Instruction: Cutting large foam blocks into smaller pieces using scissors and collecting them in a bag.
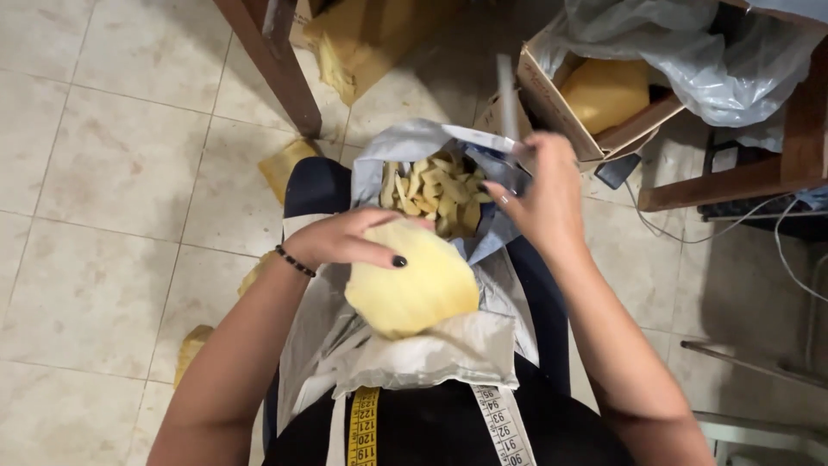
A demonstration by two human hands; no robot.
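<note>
Item one: a pale yellow foam piece [412,280], rounded and thick, which we record lying on the grey-white plastic sheet [431,354] spread over the lap. Its long axis runs from upper left to lower right, the broader end toward the body.

Left hand [349,240]: laid palm down over the upper left edge of the foam piece, fingers spread along the rim, thumb with dark nail polish pressed on the top face; it grips the foam. The forearm comes in from the lower left, a dark bead bracelet [295,261] at the wrist.

Right hand [539,194]: raised beyond the foam piece, wrist bent, fingers curled round a long grey blade-like tool [507,95] that stands nearly upright. We cannot tell exactly how the fingers close on it, as the back of the hand hides them. The forearm enters from the lower right.

Just beyond the foam piece, between the knees: an open bag [405,142] filled with yellow foam strips [435,188].

Around the neck: a measuring tape [364,427], one yellow end and one white end hanging down the dark top.

On the tiled floor [103,173]: foam offcuts [287,164] at left, a dark wooden leg [272,60] at top, a cardboard box [586,99] holding a large yellow foam block at upper right, with crumpled clear plastic [690,52] beside it.
</note>
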